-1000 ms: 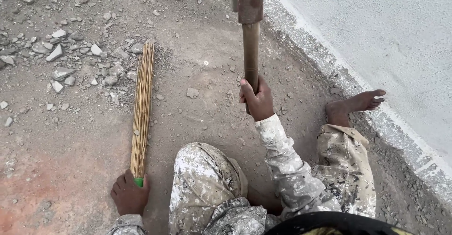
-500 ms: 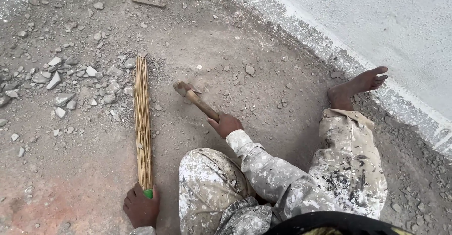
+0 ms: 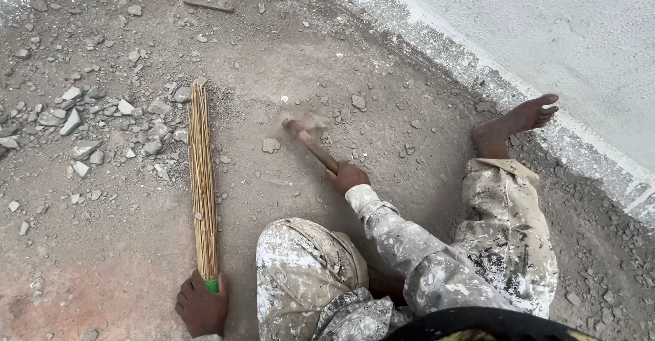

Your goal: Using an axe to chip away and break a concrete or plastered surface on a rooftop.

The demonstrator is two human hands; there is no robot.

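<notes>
Right hand — fingers curled tight round the wooden handle of a hammer, no gap showing between them. Handle slanting up and to the left from the fist; head down at the dirt floor, blurred, its shape hard to make out, with a puff of dust around it. One small stone just left of the handle, apart from it.

Left hand low at the frame's bottom edge, fingers wrapped round the green-bound end of a stick broom, closed on it. Broom lying flat on the ground, straight, bristle tips pointing away toward the rubble.

Counted: one hammer, one broom, two hands, each closed on its own tool. One bare foot stretched out to the right, toes near the pale painted kerb. One thin stick lying alone near the top of the view. Loose stones in the rubble patch left of the broom — too many and too small for a sure count. Paint-spattered trousers and sleeve, knee bent between the two tools.
</notes>
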